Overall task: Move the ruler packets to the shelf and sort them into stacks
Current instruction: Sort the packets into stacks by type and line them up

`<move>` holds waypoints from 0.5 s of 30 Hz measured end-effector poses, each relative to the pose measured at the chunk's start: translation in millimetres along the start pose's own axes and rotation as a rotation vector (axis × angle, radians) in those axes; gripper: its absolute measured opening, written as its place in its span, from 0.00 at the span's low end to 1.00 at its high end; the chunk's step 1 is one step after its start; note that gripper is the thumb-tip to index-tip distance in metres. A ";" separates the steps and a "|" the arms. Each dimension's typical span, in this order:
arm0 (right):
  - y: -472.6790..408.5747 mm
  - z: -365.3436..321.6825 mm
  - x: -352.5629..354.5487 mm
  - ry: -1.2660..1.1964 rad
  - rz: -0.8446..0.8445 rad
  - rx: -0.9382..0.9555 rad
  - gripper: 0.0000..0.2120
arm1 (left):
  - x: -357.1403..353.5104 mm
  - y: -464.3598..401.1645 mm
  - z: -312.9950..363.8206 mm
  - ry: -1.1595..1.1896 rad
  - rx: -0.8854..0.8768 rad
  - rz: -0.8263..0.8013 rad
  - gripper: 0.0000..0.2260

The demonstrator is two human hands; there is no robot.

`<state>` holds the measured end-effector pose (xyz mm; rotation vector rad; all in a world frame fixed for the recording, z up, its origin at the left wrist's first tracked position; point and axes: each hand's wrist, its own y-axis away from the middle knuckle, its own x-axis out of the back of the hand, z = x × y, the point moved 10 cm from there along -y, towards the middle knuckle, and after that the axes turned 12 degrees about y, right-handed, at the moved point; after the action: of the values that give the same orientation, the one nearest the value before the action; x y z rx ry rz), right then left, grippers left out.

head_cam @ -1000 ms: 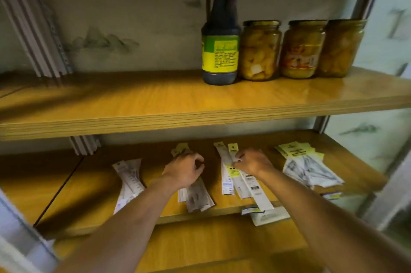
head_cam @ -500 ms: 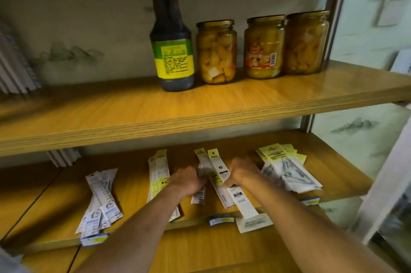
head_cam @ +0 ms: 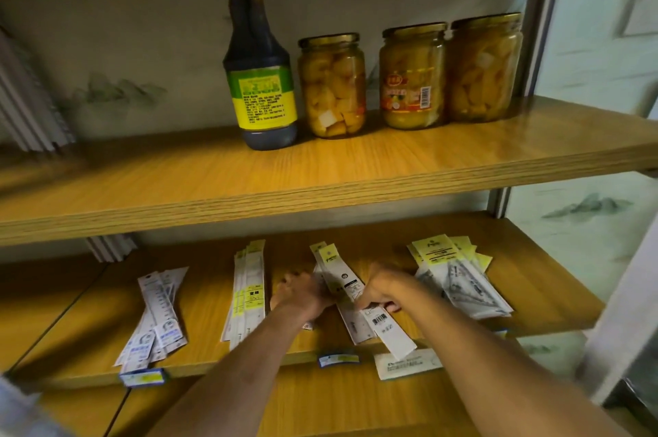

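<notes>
Both hands work at the middle stack of ruler packets on the lower shelf. The left hand, a second ago on the stack to its left, now curls against the middle stack's left edge; what it holds cannot be told. The right hand still pinches the long top packet. Further stacks lie far left and far right. A sauce bottle and three jars stand above.

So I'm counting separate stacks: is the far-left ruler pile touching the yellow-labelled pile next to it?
Apart. The head view shows bare shelf wood between the far-left ruler pile and the yellow-labelled pile along their whole length.
</notes>
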<state>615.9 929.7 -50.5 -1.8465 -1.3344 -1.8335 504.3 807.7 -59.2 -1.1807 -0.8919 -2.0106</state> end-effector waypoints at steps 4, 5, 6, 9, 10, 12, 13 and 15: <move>-1.9 -4.4 7.5 0.110 0.070 -0.014 0.30 | 2.5 1.4 0.7 0.004 -0.031 -0.009 0.34; -1.4 -4.9 9.0 0.133 0.064 -0.019 0.31 | 3.0 2.3 2.0 -0.012 -0.042 -0.004 0.33; -1.7 -5.8 8.9 0.140 0.047 -0.018 0.31 | 3.5 3.8 3.1 -0.033 -0.055 0.001 0.33; -0.7 -8.1 6.2 0.094 0.001 -0.008 0.30 | 8.1 10.6 3.7 0.004 -0.084 0.019 0.27; -1.2 -8.2 6.8 0.053 0.009 -0.002 0.28 | 12.4 11.9 2.6 0.051 -0.095 0.045 0.25; -3.8 -9.0 6.1 -0.103 0.000 0.028 0.24 | 24.0 14.4 1.5 0.166 -0.139 0.107 0.21; -2.4 -12.8 6.2 -0.197 -0.012 0.058 0.22 | 28.2 13.7 0.8 0.232 -0.167 0.127 0.18; 0.2 -22.8 11.7 -0.309 0.018 0.131 0.18 | 34.5 14.3 1.7 0.464 -0.188 0.099 0.15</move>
<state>598.2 918.6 -35.6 -2.1238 -1.4885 -1.4548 502.7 794.7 -24.2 -0.7782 -0.4142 -2.1910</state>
